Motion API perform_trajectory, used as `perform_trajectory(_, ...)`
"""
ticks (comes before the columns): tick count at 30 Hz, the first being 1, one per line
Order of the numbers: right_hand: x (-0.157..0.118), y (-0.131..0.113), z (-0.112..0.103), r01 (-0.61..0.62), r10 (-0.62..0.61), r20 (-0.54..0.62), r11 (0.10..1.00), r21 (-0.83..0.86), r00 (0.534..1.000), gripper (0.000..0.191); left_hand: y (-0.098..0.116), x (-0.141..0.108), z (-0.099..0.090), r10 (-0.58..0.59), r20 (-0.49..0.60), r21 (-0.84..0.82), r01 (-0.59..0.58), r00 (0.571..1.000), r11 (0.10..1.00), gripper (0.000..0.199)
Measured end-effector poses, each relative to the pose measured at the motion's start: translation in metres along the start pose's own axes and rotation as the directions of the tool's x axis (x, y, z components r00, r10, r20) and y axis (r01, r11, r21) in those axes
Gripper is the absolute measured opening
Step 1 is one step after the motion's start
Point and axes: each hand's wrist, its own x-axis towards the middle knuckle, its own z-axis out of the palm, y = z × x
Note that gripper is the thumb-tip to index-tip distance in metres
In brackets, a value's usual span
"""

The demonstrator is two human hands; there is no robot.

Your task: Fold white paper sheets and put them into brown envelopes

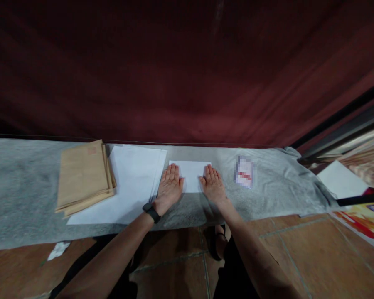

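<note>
White paper (191,177), a small, flat, straight-edged rectangle, wider than deep

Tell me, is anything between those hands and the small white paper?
Nothing visible: the left hand and right hand lie directly over the two ends of the small white paper. The brown envelopes lie off to the left, partly over larger white sheets.

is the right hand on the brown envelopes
No, the right hand lies on the small white paper, well apart from the brown envelopes.
</note>
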Motion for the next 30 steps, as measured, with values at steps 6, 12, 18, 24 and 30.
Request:
perform_trajectory(6,0.002,-0.013,-0.012,-0.029,0.030,-0.016,0.997,0.065,0.999,0.057,0.009,-0.002,-0.001,0.023,-0.035,-0.023,-0.024,0.999,0.999,0.060)
perform_trajectory(12,0.002,-0.044,-0.017,0.122,-0.150,0.116,0.968,0.217,0.982,0.054,0.024,-0.004,0.001,0.182,0.026,-0.071,-0.180,0.983,0.981,0.058)
perform_trajectory(18,0.002,-0.044,-0.012,0.084,-0.104,0.118,0.983,0.162,0.988,0.052,0.019,0.011,0.005,0.163,0.104,-0.046,-0.159,0.981,0.986,0.057)
perform_trajectory(24,0.007,-0.039,-0.009,0.083,-0.092,0.079,0.990,0.110,0.993,0.051,0.011,0.029,0.008,0.108,0.037,-0.036,-0.107,0.993,0.994,0.054)
perform_trajectory(30,0.007,-0.031,-0.002,0.053,-0.054,0.011,0.996,0.078,0.998,0.056,0.008,0.037,0.010,0.004,0.025,-0.002,-0.004,1.000,1.000,0.062)
